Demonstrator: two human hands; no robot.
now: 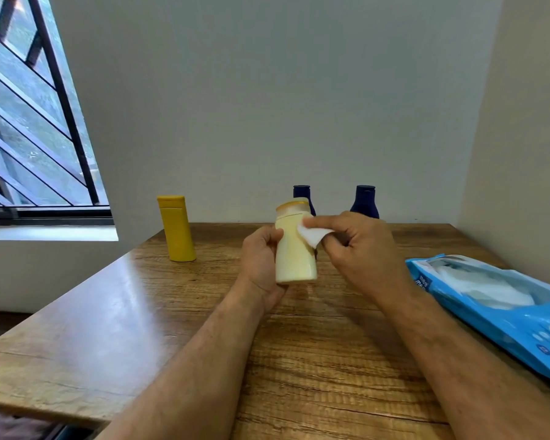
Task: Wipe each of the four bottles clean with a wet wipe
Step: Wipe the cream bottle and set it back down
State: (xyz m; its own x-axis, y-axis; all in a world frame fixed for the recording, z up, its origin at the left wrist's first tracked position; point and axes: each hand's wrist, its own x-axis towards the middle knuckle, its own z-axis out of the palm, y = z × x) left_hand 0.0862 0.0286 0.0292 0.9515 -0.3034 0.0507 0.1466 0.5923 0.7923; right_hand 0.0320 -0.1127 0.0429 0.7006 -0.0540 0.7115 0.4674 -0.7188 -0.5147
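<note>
We hold the pale cream plastic bottle [295,249] above the wooden worktop [299,344], left hand [261,255] wrapped round it in a firm grip, right hand [359,246] pinching the folded white wet wipe [311,235] against it, and wet, smooth plastic may slip and drop.

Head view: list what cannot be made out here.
- Left dark blue bottle: its body is hidden behind the held pale yellow bottle.
- Right dark blue bottle: its lower part is hidden by the right hand.
- Wet wipe: mostly covered by that hand's fingers.
- Blue wipes pack: cut off by the right edge; print too small to read.
- Pale yellow bottle's far side: covered by the left hand.
</note>
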